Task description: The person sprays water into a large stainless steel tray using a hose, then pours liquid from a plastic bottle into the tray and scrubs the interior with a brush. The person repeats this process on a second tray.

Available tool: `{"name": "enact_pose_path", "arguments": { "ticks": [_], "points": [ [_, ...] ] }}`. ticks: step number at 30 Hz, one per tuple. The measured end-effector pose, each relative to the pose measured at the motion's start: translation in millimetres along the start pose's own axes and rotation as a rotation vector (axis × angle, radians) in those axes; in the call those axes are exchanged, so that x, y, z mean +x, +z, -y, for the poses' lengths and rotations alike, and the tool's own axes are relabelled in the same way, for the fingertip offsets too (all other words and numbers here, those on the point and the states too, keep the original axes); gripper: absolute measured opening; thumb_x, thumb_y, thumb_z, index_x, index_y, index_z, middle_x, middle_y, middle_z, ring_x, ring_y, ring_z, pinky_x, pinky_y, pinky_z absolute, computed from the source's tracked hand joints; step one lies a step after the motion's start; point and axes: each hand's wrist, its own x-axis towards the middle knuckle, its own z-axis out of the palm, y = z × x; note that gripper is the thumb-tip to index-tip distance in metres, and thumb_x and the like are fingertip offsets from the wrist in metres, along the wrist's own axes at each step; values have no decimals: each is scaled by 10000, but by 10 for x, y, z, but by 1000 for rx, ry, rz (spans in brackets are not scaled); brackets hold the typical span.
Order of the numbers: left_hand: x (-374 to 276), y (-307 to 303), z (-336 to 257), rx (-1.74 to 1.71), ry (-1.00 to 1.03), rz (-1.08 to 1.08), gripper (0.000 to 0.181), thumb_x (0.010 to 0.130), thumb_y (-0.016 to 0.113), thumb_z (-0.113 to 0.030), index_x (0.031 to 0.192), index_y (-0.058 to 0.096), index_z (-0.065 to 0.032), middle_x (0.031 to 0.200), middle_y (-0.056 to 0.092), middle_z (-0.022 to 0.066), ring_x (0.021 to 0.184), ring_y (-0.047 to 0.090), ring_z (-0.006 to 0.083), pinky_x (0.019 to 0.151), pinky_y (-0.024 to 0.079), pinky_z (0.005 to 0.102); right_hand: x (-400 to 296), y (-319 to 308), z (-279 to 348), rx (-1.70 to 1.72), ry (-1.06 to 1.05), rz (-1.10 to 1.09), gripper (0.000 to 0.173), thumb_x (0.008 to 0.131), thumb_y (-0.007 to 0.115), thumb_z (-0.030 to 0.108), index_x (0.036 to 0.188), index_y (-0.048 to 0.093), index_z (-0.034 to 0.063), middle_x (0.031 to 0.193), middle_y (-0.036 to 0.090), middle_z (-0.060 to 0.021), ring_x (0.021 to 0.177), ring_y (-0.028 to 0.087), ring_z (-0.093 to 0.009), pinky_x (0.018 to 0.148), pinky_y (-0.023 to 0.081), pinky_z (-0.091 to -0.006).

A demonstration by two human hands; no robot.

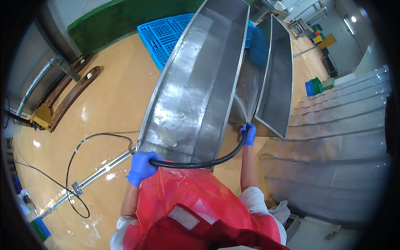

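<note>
My left hand (142, 167), in a blue glove, grips a black rubber hose (197, 164) at the near left corner of a long stainless steel trough (187, 93). My right hand (249, 133), also gloved in blue, holds the hose's end. Water (248, 100) sprays away from it into the gap between this trough and a second metal trough (276, 81) on the right. The hose curves across in front of my red plastic apron (193, 190). A pale, translucent thing (166, 136) lies at the near end of the long trough; what it is I cannot tell.
A blue plastic pallet (165, 31) lies beyond the trough. Pallet jack forks (73, 93) rest on the wet floor at left, near a floor drain channel (103, 169) and looped hose (67, 165). A clear strip curtain (337, 140) hangs at right, with plastic crates (316, 85) beyond.
</note>
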Motion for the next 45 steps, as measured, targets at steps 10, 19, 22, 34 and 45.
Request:
{"name": "enact_pose_path", "arguments": {
  "ticks": [10, 19, 22, 34, 45],
  "points": [
    [75, -65, 69, -14, 33, -105, 221, 725, 738, -196, 613, 591, -74, 589, 586, 134, 536, 575, 328, 503, 443, 392, 93, 892, 865, 22, -119, 184, 25, 881, 511, 152, 899, 521, 167, 603, 539, -32, 436, 500, -170, 428, 441, -325],
    [104, -38, 80, -117, -21, -155, 223, 729, 739, -204, 625, 602, -62, 596, 591, 139, 547, 586, 326, 500, 439, 390, -14, 1422, 1271, -42, -226, 232, 43, 884, 506, 145, 922, 527, 149, 627, 547, -36, 450, 506, -169, 441, 449, -325],
    [92, -24, 48, -148, -43, -149, 222, 734, 739, -207, 635, 606, -58, 594, 590, 141, 550, 587, 328, 504, 439, 391, -47, 1593, 1388, -67, -260, 255, 60, 879, 509, 140, 935, 526, 148, 633, 544, -33, 461, 505, -167, 456, 450, -321],
    [152, -35, -201, -142, -66, -219, 220, 744, 734, -220, 658, 607, -62, 589, 574, 149, 541, 571, 336, 504, 427, 392, -248, 2282, 1935, -90, -454, 379, 121, 868, 525, 137, 985, 500, 117, 652, 532, -48, 472, 489, -165, 474, 453, -324],
    [92, 149, -400, -93, -66, -262, 97, 709, 711, -99, 690, 634, -43, 583, 579, 155, 495, 579, 268, 474, 404, 328, -130, 2421, 2017, -54, -437, 454, 217, 875, 537, 143, 1084, 511, 90, 668, 547, -62, 483, 503, -163, 481, 459, -311]
  ]
}}
